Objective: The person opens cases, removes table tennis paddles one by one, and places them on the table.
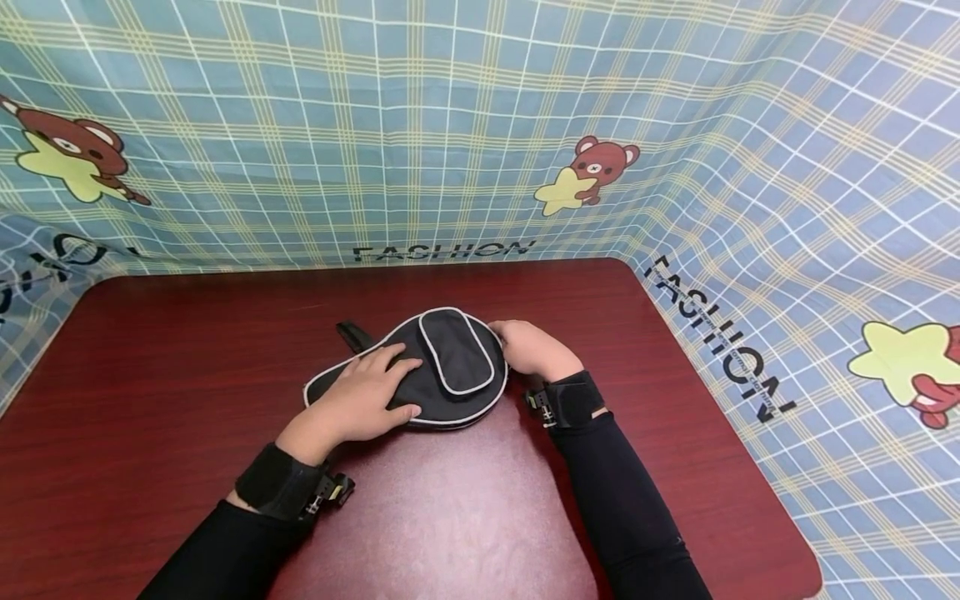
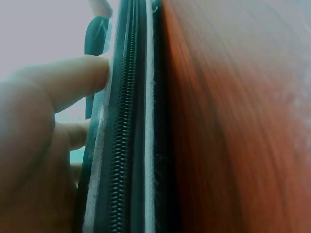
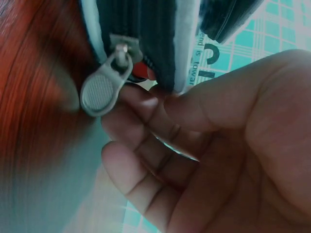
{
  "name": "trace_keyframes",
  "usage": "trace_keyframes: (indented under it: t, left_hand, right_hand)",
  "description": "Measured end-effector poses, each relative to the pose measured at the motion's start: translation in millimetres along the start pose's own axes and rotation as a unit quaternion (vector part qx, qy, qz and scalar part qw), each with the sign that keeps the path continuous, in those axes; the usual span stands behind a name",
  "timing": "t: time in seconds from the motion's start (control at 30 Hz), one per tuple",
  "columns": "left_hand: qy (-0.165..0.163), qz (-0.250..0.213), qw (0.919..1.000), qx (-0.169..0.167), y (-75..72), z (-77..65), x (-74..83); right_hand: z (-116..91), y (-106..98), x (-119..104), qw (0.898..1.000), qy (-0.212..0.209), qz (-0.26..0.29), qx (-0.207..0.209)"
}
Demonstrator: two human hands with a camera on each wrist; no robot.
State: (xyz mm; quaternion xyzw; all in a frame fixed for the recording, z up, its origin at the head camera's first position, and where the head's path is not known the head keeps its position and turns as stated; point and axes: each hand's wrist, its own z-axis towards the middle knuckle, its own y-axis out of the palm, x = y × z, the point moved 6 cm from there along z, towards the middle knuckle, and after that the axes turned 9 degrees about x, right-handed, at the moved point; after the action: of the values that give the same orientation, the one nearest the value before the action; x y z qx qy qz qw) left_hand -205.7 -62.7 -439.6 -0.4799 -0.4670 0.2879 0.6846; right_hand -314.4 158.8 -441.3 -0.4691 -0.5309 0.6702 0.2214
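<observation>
A black table tennis racket case (image 1: 442, 408) with white piping and a raised front pocket (image 1: 459, 350) lies on the table. My left hand (image 1: 363, 396) rests on its narrower part, fingers spread out. Along the side in the left wrist view runs the zipper (image 2: 121, 121), its teeth closed there. At the case's right end, my right hand (image 1: 534, 350) pinches the edge between thumb and forefinger. Beside those fingers hangs a metal zipper pull (image 3: 99, 92). Something red (image 3: 139, 71) shows in a gap near the slider; what it is I cannot tell.
The case lies on a dark red wooden table (image 1: 187, 358) with rounded corners. A black strap (image 1: 354, 336) sticks out from the case's far side. Plaid cloth (image 1: 450, 125) with bears and lettering hangs behind the table and along its right.
</observation>
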Motion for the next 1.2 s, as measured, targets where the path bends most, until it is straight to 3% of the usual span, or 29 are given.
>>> trace_keyframes:
  t: [0.7, 1.2]
  left_hand:
    - [-0.063, 0.044, 0.9971, 0.000, 5.8, 0.0, 7.1]
    - [-0.084, 0.035, 0.9958, 0.008, 6.2, 2.0, 9.1]
  right_hand:
    - [-4.3, -0.5, 5.7, 0.999, 0.030, -0.012, -0.024]
    - [-5.4, -1.9, 5.5, 0.999, 0.011, -0.041, -0.024]
